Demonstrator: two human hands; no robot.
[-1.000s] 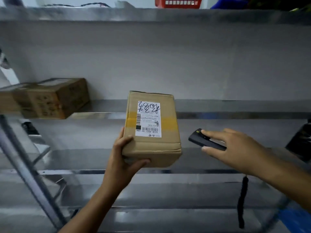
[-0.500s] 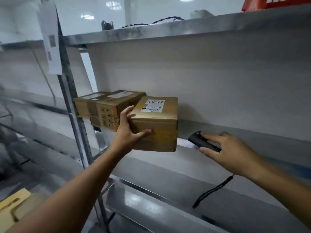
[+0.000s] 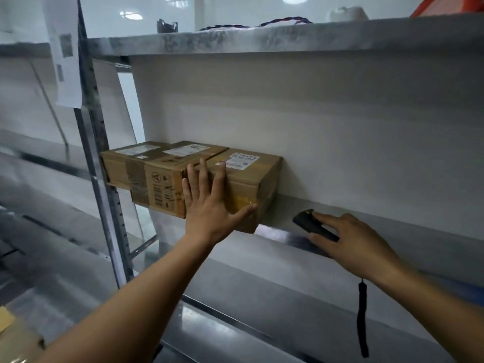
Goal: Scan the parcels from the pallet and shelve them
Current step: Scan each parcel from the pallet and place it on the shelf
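The left hand (image 3: 209, 205) is flat and open, with its fingers spread and straight, and it presses on the near side of the parcel (image 3: 248, 187). The parcel is a brown cardboard box with sharp corners and a strip of shiny yellow tape low on its front. It sits on the grey metal shelf (image 3: 424, 234), close to the white back wall. On its top is a white label (image 3: 242, 161) with dark scribbled writing that is too blurry to read. Its left side touches another brown box (image 3: 159, 179), which has small black marks printed on it, with a letter A in a ring at the top. Another cardboard box (image 3: 131, 161) with dull tape sits further left. To the right, the right hand (image 3: 353, 242) holds a small black scanner (image 3: 310, 224) between a long finger on top and the thumb below, just over the shelf's front edge. A black strap (image 3: 362, 318) hangs down from that wrist. A scuffed metal post (image 3: 100, 163) stands at the left with a white paper (image 3: 65, 61) on it. A twisted cord (image 3: 277, 22) lies on the upper shelf (image 3: 235, 40).
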